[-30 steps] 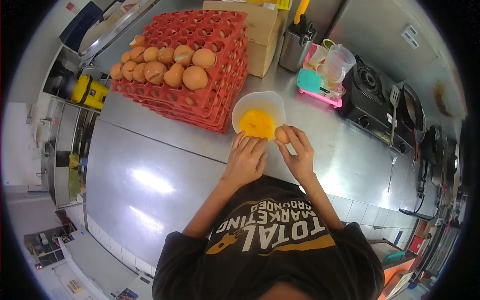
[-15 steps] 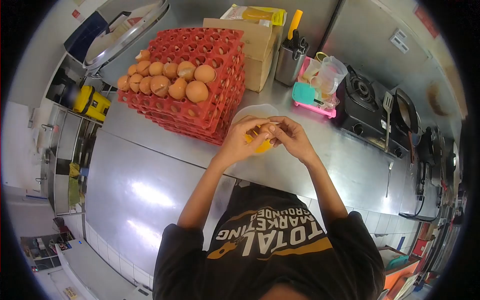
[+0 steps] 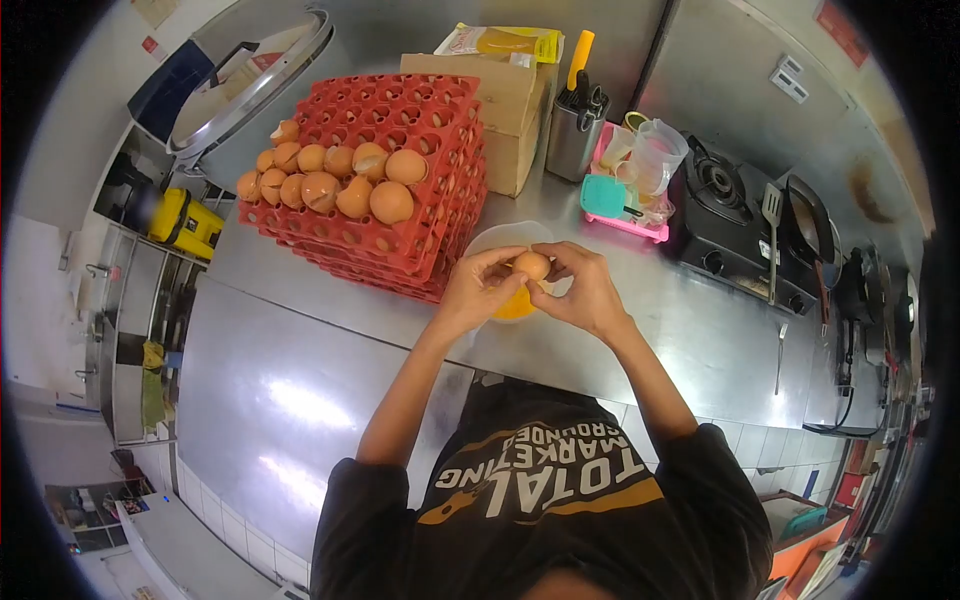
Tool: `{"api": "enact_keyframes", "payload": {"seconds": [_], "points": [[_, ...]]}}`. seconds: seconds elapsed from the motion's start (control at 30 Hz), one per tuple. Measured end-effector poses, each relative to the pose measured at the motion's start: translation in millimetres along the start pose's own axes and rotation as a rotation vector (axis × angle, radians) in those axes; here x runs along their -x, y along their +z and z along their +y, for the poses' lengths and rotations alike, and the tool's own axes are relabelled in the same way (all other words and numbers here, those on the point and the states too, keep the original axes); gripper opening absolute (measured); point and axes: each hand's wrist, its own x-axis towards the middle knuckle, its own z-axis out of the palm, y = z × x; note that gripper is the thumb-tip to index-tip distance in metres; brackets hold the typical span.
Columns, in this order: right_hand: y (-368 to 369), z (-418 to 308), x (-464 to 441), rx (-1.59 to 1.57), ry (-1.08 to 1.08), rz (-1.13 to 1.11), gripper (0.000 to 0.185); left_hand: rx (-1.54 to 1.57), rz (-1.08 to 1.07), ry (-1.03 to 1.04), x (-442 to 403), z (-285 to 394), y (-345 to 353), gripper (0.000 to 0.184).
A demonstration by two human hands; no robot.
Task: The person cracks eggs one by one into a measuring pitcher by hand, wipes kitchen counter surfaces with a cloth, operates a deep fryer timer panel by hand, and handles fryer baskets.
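Note:
Between the fingertips of my left hand (image 3: 477,287) and my right hand (image 3: 585,285) is a brown egg (image 3: 532,265). Both hands are closed on it from either side, above a whitish bowl (image 3: 490,238). Yellow egg yolk (image 3: 515,304) shows inside the bowl beneath my fingers. Whether the egg's shell is cracked, I cannot tell. To the left, a stack of red egg trays (image 3: 455,150) carries several brown eggs and broken shells (image 3: 320,190) in its top tray.
Behind the trays stands a cardboard box (image 3: 520,110) with a yellow packet (image 3: 510,42) on top. A metal knife holder (image 3: 577,130) and a pink basket (image 3: 640,232) with plastic cups are farther right. Beyond them sits a black gas stove (image 3: 715,225) with a spatula (image 3: 771,225).
The egg now shows more plainly between my fingertips, and my fingers have spread around it. My right hand has shifted slightly. The whole view has tilted a little.

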Motion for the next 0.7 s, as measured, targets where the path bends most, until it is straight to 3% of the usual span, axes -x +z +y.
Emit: {"api": "enact_keyframes", "payload": {"seconds": [0.33, 0.43, 0.53, 0.7], "points": [[2, 14, 2, 0.091, -0.138, 0.018, 0.046, -0.160, 0.039, 0.089, 8, 5, 2, 0.044], [-7, 9, 1, 0.276, -0.282, -0.013, 0.050, -0.200, 0.024, 0.185, 9, 15, -4, 0.042], [-12, 5, 2, 0.331, -0.227, -0.077, 0.055, -0.459, -0.023, 0.343, 12, 32, -10, 0.043], [-21, -18, -17, 0.235, -0.301, -0.037, 0.053, -0.545, 0.110, 0.419, 15, 73, -3, 0.042]]}}
